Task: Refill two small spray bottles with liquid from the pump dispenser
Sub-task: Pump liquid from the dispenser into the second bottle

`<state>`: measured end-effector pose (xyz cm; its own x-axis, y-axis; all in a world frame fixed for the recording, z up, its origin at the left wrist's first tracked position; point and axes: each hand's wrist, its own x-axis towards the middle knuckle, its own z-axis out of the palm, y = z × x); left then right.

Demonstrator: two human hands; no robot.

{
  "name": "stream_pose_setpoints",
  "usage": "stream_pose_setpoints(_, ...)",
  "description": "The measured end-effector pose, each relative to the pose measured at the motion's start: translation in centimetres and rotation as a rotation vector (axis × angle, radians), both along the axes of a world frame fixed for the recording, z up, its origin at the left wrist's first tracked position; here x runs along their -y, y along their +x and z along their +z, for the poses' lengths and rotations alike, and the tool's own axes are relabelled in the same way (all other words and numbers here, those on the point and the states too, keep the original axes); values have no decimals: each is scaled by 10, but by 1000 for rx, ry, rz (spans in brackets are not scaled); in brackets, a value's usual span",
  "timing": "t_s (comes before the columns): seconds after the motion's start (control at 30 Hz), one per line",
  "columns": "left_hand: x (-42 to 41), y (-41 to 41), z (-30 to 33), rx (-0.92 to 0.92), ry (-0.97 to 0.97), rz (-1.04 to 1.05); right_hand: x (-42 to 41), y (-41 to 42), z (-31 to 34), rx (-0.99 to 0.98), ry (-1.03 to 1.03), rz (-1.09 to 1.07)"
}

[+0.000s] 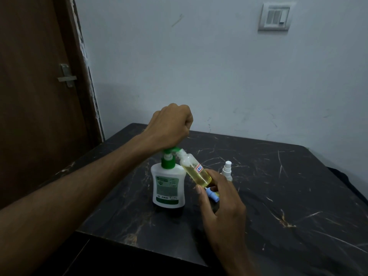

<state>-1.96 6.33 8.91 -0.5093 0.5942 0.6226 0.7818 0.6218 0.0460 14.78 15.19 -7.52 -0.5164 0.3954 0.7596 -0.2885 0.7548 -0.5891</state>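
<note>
A white pump dispenser (168,188) with a green pump head (169,151) stands on the dark marble table (288,186). My left hand (171,124) is curled into a fist, and its underside presses on the pump head. My right hand (223,200) grips a small clear bottle (196,172), tilted with its open neck against the pump's nozzle. The bottle is partly filled with yellowish liquid and bears a small label. A blue spray cap (212,194) shows by my right thumb; I cannot tell if the hand holds it. A second small spray bottle (227,169) with a white cap stands upright behind my right hand.
The table stands against a pale wall, with a brown door (39,76) to the left and a switch plate (275,16) high on the right. The table's front edge runs just below my forearms.
</note>
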Motion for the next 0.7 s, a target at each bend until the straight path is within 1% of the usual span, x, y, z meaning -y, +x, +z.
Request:
stream_pose_setpoints(0.17,-2,3,-3,21,-40,-23,0,0,0,10,1,-6)
stream_pose_setpoints(0.4,-1,4,1,-11,-1,-12,0,1,1,28,-15,5)
stream_pose_setpoints(0.7,-2,6,-3,-5,-20,-9,1,0,1,30,-17,2)
